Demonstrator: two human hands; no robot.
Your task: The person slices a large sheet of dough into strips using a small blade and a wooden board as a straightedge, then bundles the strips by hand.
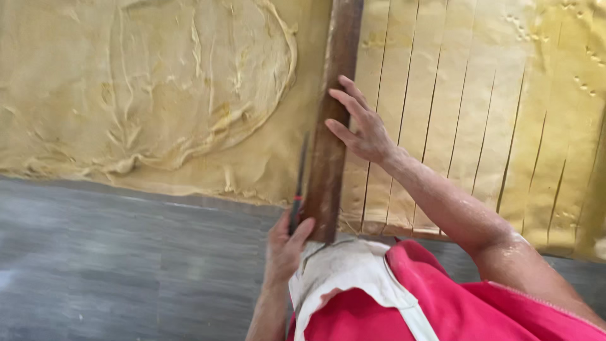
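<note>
A long brown wooden straightedge lies across a wide sheet of yellow dough. My right hand rests flat on the wood with its fingers spread, pressing on it from the right side. My left hand is at the near end of the straightedge, gripping a thin knife with a red handle. The blade runs along the left edge of the wood, and my thumb touches the wood's end. To the right of the straightedge the dough is cut into several long narrow strips.
The uncut dough on the left has a raised round fold and a ragged front edge. The grey tabletop runs along the near side. My red shirt and white apron fill the bottom right.
</note>
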